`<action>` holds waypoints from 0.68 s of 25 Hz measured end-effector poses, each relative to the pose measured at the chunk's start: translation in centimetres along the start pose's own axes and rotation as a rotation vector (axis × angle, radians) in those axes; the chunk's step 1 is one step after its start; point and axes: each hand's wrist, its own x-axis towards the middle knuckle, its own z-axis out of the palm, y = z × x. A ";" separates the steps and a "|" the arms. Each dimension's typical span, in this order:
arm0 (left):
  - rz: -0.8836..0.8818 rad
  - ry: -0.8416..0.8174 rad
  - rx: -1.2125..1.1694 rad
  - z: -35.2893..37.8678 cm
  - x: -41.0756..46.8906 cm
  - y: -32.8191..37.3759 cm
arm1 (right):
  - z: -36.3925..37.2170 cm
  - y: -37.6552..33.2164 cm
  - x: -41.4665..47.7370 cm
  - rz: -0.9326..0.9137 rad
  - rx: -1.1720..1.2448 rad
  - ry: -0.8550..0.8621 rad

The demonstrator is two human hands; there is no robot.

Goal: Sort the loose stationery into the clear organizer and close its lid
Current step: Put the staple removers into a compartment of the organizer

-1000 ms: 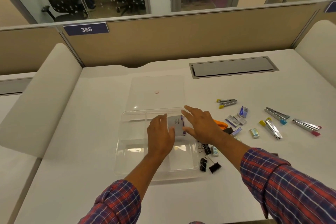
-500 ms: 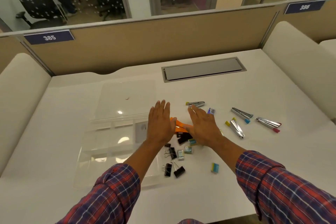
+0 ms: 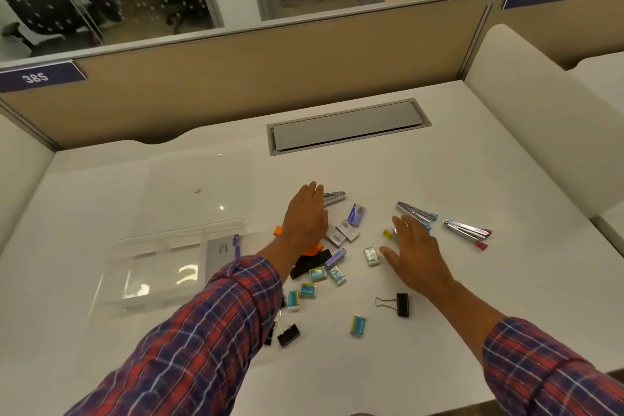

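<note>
The clear organizer (image 3: 135,267) lies open at the left of the white desk, its lid (image 3: 196,192) flat behind it. A grey box (image 3: 221,255) rests in one of its right compartments. Loose stationery is scattered to its right: small staple boxes (image 3: 344,233), teal erasers (image 3: 317,273), black binder clips (image 3: 400,304) and silver staplers (image 3: 467,231). My left hand (image 3: 305,216) hovers flat over an orange-and-black item (image 3: 310,258) and a stapler (image 3: 334,196), fingers apart. My right hand (image 3: 413,246) is spread open over a yellow-tipped stapler (image 3: 388,235), holding nothing.
A grey cable hatch (image 3: 347,125) is set into the desk behind the stationery. A beige partition (image 3: 270,78) runs along the far edge, and padded white dividers (image 3: 540,132) stand at both sides. More binder clips (image 3: 288,334) lie near my left sleeve.
Both hands left the organizer, where the grey box now rests, and moved right over the loose stationery. The right hand has spread apart from the left toward the staplers. The view shifted right.
</note>
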 end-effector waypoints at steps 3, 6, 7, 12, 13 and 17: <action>-0.012 -0.051 -0.027 -0.1 1.8 1.4 | 0.1 0.5 0.2 0.025 0.015 -0.038; -0.002 -0.069 0.034 -0.1 2.9 2.2 | 0.4 0.8 0.4 0.050 -0.003 -0.019; 0.022 -0.058 0.098 0.0 3.0 2.3 | 0.4 0.9 0.5 0.055 -0.012 -0.018; 0.019 -0.011 0.177 0.5 2.3 2.1 | 0.0 1.3 1.3 0.065 -0.015 -0.057; 0.002 -0.005 0.143 0.4 2.2 2.1 | -0.1 1.3 1.5 0.073 0.008 -0.060; -0.084 0.100 -0.077 -1.0 1.0 2.1 | -0.7 1.0 2.5 0.094 0.143 -0.014</action>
